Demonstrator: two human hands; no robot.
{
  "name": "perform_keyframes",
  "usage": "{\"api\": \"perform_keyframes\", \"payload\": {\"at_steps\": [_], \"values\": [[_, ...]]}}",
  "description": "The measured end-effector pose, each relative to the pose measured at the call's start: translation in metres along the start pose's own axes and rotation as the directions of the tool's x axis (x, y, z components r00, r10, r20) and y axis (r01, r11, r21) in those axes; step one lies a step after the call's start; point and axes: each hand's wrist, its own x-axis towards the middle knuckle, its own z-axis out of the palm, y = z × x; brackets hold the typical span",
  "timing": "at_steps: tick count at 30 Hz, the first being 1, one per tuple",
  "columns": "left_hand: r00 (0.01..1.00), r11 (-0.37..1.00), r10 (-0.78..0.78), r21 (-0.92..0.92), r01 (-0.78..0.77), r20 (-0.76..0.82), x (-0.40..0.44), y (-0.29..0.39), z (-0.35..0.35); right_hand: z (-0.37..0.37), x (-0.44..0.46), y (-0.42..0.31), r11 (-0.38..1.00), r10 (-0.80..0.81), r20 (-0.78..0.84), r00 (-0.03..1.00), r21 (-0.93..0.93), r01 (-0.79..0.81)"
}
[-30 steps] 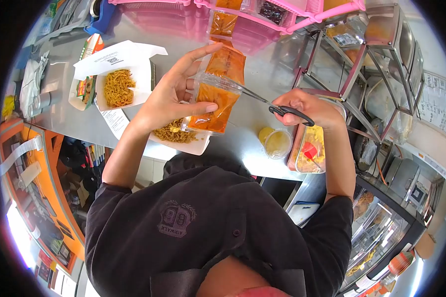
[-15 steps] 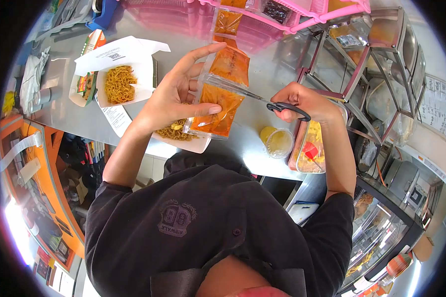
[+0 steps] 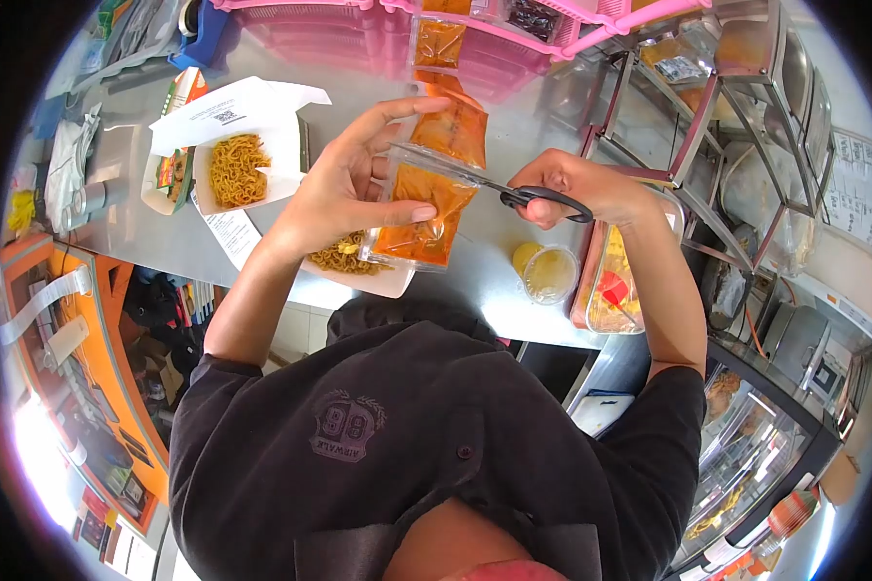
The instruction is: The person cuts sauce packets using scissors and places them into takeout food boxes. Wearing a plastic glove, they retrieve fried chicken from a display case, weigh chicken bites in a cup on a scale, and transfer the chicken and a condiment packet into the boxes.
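My left hand [image 3: 329, 198] is half curled around the front sauce sachet [image 3: 426, 240], thumb across it; my right hand [image 3: 572, 184] grips the black-handled scissors [image 3: 512, 197], blades along that sachet's far seam. I can't tell how much is cut; the next sachet [image 3: 462, 134], just beyond, looks attached, so I judge the separating unfinished. Below the front sachet, one carton [image 3: 388, 283] already holds noodles; so does another carton [image 3: 283, 163] to its left. Beyond, the strip reaches the pink basket [image 3: 513, 31].

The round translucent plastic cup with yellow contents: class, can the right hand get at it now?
Probably not yet: the right hand holds black-handled metal scissors, though nothing visible blocks its way to the cup.
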Motion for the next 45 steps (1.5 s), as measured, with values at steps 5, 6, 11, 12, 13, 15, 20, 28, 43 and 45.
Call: {"api": "perform_keyframes", "payload": {"at_steps": [5,6,11,12,13,15,20,28,43,45], "values": [[0.994,0.994,-0.108,-0.004,0.108,-0.003,0.001,0.004,0.000,-0.004,0.000,0.002,0.999,0.001,0.050,0.999,0.046,-0.003],[0.993,0.992,-0.118,-0.032,0.118,0.001,0.001,0.005,0.001,-0.004,0.000,0.003,0.999,0.006,0.054,0.999,0.051,-0.009],[1.000,0.995,-0.010,-0.101,0.011,0.011,0.003,-0.001,0.005,0.001,0.005,0.008,0.987,-0.077,0.070,0.995,0.145,0.066],[1.000,0.996,-0.018,-0.091,0.019,0.011,0.004,0.000,0.004,0.001,0.005,0.007,0.985,-0.088,0.060,0.994,0.152,0.078],[1.000,0.996,-0.027,-0.082,0.028,0.009,0.004,0.000,0.004,0.002,0.005,0.007,0.987,-0.084,0.053,0.995,0.145,0.076],[0.999,0.996,-0.037,-0.081,0.038,0.015,0.004,0.000,0.003,0.004,0.006,0.007,0.989,-0.076,0.040,0.996,0.134,0.070],[0.999,0.985,-0.038,-0.167,0.038,0.008,0.006,-0.003,0.004,0.007,0.012,0.007,0.981,-0.133,0.041,0.990,0.146,0.126],[0.998,0.988,-0.056,-0.147,0.055,-0.003,0.007,-0.007,0.002,0.010,0.023,0.011,0.978,-0.142,0.006,0.990,0.158,0.140],[0.998,0.982,-0.050,-0.181,0.057,0.044,0.018,-0.008,-0.007,0.008,0.054,0.006,0.974,-0.133,-0.086,0.987,0.174,0.146],[0.997,0.984,-0.045,-0.167,0.055,0.063,0.021,-0.010,-0.006,0.006,0.055,0.001,0.975,-0.171,-0.127,0.977,0.124,0.187]]}}
